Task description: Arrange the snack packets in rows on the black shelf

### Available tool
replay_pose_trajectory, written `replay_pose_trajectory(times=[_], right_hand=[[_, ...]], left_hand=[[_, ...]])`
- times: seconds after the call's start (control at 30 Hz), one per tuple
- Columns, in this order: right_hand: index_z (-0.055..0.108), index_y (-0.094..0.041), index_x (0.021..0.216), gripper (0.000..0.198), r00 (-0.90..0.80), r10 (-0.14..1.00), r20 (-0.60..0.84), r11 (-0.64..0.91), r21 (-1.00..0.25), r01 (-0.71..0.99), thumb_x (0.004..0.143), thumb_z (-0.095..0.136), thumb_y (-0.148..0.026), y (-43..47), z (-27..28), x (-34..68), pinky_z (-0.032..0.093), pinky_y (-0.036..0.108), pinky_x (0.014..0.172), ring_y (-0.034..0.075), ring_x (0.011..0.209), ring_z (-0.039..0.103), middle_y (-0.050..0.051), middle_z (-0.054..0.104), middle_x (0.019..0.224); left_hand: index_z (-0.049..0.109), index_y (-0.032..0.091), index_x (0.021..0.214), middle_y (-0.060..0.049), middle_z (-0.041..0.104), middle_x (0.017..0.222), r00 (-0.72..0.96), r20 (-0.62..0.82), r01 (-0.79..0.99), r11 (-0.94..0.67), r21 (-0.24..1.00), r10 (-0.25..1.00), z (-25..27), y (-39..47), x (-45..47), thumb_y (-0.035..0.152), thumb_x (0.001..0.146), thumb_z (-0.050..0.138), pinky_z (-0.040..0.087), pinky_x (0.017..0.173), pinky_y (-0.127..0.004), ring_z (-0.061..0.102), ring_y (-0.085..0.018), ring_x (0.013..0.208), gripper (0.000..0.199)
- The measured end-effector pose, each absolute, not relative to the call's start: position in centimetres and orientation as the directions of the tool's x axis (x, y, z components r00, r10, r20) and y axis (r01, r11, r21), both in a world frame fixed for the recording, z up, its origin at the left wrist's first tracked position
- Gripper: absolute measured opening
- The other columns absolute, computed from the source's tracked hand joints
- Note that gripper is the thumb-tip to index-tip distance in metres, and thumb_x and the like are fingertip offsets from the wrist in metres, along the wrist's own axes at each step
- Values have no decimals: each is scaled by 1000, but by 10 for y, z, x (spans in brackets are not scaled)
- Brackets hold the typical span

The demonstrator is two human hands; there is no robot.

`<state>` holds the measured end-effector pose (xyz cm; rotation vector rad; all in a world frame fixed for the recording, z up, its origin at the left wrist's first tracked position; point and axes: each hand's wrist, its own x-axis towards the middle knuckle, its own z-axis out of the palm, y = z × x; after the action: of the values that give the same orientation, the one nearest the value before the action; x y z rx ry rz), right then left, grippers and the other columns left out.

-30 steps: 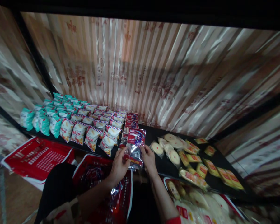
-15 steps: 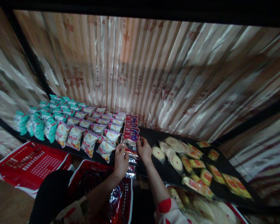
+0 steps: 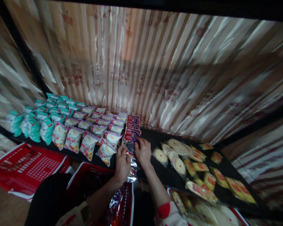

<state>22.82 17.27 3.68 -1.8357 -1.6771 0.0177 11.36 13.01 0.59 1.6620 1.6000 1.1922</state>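
A row of red and silver foil snack packets (image 3: 133,133) lies overlapping from the back of the black shelf to its front edge. At the nearer end, my left hand (image 3: 122,163) grips the left edge of one packet, its fingers curled. My right hand (image 3: 143,153) holds the same packet from the right, its fingertips bent over the printed face. Part of this packet is hidden by the fingers. Silver packet ends (image 3: 132,174) stick out below, between my wrists. Just left of my left hand stand white snack bags (image 3: 106,152) with striped tops.
Teal bags (image 3: 47,130) fill the shelf's left end. Round pale wrapped cakes (image 3: 179,164) and yellow packets (image 3: 209,180) lie to the right. Below are a red basket (image 3: 132,201) holding shiny packets, another red basket (image 3: 37,166) and a container of wrapped cakes (image 3: 205,213). A striped sheet (image 3: 136,62) hangs behind.
My right hand has shifted slightly left and its fingers have come over the packet's face. My left hand stays at the left edge, slightly lower. The view has moved a little.
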Motion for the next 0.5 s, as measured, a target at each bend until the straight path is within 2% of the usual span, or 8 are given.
replay_pose_trajectory(times=[0.13,0.27,0.4,0.5], right_hand=[[60,-17,117,37,36,908,417,139,-381,914,87,43,-29,188,41,219,32,37,99,24,119,40,9,57,122],[57,-18,122,41,-13,946,324,120,-314,942,87,44,-36,204,42,211,31,41,100,27,129,30,9,51,132],[58,-20,120,41,-35,967,251,107,-279,954,88,43,-41,213,40,209,32,43,99,28,130,30,9,50,134],[57,-21,121,42,-41,971,235,106,-274,956,89,41,-41,215,37,210,32,42,100,27,130,31,9,49,135]], left_hand=[[51,5,124,-19,41,135,-77,236,570,-151,808,969,2,129,118,14,82,39,32,108,-42,37,-27,129,44],[46,10,129,-16,39,138,-53,280,614,-190,766,959,-3,125,120,14,82,38,32,108,-45,33,-27,131,48],[45,12,129,-16,35,142,-7,365,675,-265,688,931,-6,121,118,10,81,37,30,108,-48,26,-28,135,49],[48,12,126,-16,37,141,51,409,703,-324,634,911,-8,120,117,9,80,36,29,108,-49,26,-27,135,47]])
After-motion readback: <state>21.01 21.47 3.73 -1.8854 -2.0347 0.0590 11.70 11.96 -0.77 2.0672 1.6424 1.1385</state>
